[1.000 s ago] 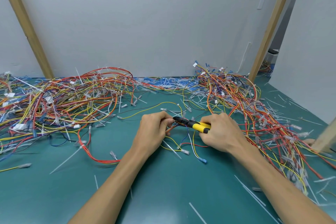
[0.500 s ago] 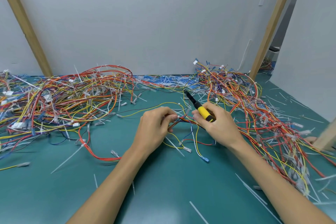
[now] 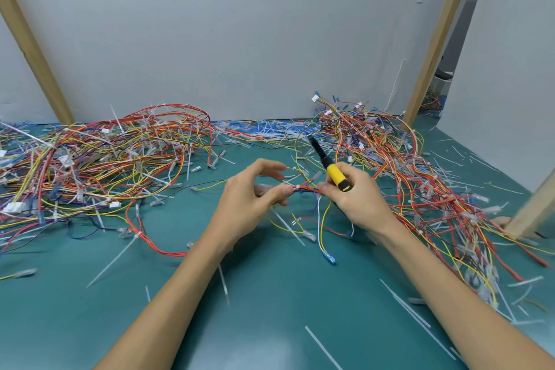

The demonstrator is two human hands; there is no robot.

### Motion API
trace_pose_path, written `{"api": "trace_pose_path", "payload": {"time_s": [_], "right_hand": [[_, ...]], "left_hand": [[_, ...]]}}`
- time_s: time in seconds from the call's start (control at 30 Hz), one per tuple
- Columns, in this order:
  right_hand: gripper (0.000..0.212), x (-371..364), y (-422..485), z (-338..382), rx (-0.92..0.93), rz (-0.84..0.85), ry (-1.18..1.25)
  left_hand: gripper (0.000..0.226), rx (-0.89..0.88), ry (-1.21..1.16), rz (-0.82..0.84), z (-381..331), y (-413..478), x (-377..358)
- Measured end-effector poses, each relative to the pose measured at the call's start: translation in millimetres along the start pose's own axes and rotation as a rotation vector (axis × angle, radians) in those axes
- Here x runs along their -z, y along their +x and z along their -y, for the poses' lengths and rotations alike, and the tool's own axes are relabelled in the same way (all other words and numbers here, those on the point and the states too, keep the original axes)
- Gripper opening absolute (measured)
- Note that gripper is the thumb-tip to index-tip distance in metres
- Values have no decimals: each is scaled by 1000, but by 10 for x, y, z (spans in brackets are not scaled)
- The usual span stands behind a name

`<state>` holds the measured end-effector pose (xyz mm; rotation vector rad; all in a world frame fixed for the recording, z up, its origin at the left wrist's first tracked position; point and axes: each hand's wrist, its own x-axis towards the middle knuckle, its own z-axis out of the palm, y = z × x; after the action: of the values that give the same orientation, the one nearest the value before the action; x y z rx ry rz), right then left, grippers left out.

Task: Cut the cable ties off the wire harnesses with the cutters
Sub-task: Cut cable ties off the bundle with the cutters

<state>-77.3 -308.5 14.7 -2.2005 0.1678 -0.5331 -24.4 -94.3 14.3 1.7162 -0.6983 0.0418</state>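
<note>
— While the left grip pinches the wire harness mid-frame, over the tabletop, where are the cutters?
— Clenched in the right grip, tip up. Those wires look light and floppy; hold close beside each cut.

1. Back wall: plain pale grey panel, evenly lit.
2. Tabletop: teal-green, matte.
3. Left post: light timber, slanted in view.
4. Right post: light timber, slanted in view.
5. Side panel: pale grey, right of a dark gap.
</note>
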Motion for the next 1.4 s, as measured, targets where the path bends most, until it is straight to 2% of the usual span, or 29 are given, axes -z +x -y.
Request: {"api": "trace_pose_path", "payload": {"time_s": [0.17, 0.3, 0.37, 0.47, 0.63, 0.83, 1.03, 1.23, 1.3, 1.4], "right_hand": [[25, 17, 32, -9, -106, -136, 217], [28, 61, 53, 24, -202, -214, 370], [28, 72, 53, 27, -237, -211, 416], [28, 60, 49, 26, -258, -208, 417], [25, 65, 49, 14, -310, -195, 458], [19, 67, 43, 16, -340, -170, 466], [11, 69, 47, 7, -350, -145, 488], [13, 59, 38, 8, -344, -112, 436], [7, 45, 34, 8, -331, -99, 437], [12, 38, 29, 1, -322, -86, 418]], "left_hand": [[33, 102, -68, 65, -35, 42, 133], [36, 142, 6, 223, -19, 31, 164], [37, 111, 72, 238, -18, 31, 150], [34, 48, 194, 187, -12, 46, 135], [43, -37, 336, 156, 24, 39, 130], [25, -180, 481, 50, 70, 31, 74], [12, -185, 488, -32, 64, 10, 55], [18, -233, 636, -120, 1, -20, 30], [17, -260, 650, -157, -23, -30, 24], [16, -265, 634, -169, -24, -26, 29]]}}
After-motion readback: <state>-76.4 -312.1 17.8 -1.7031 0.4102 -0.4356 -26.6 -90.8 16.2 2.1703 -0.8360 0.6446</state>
